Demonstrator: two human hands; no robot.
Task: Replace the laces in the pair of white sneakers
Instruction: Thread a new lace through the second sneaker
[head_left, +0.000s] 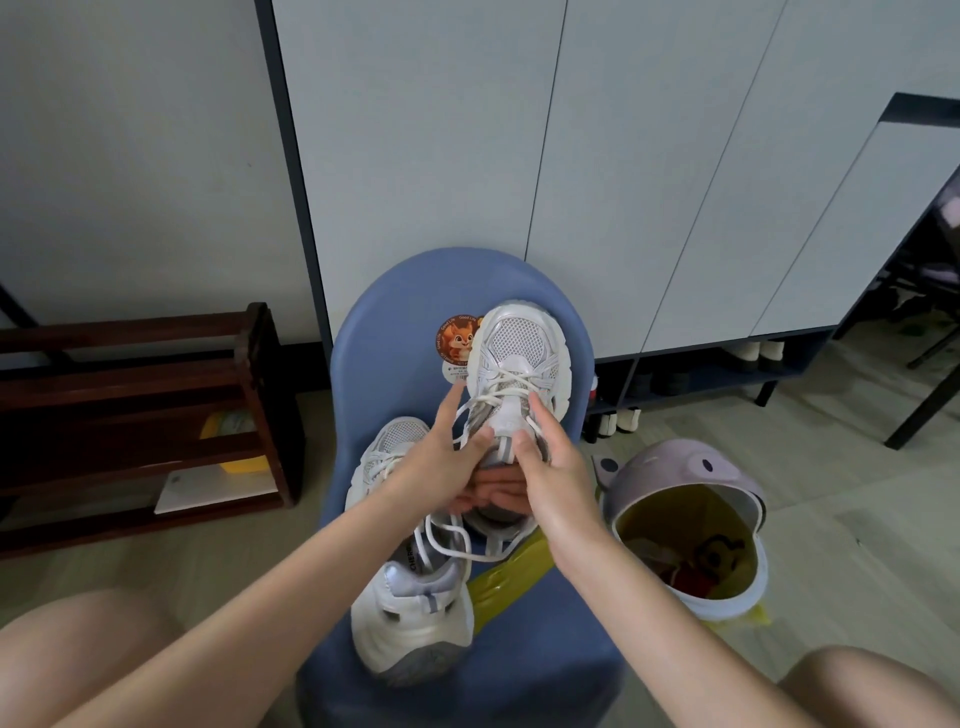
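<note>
Head view: both hands (498, 457) gripping upper sneaker (517, 374), toe pointing away, long axis near-vertical.

I see a white mesh-toed sneaker (517, 364) with white laces (457, 540), a blue plastic stool (395, 332) bearing an orange squirrel sticker (457, 340), and a lilac bin (670, 467) lined yellow.

I see both forearms reaching forward, converging at centre. My left hand (447, 457) has thumb and index spread, other fingers curled under (partly hidden). My right hand (550, 457) is thumb-forward, fingers curled, gripping.
</note>
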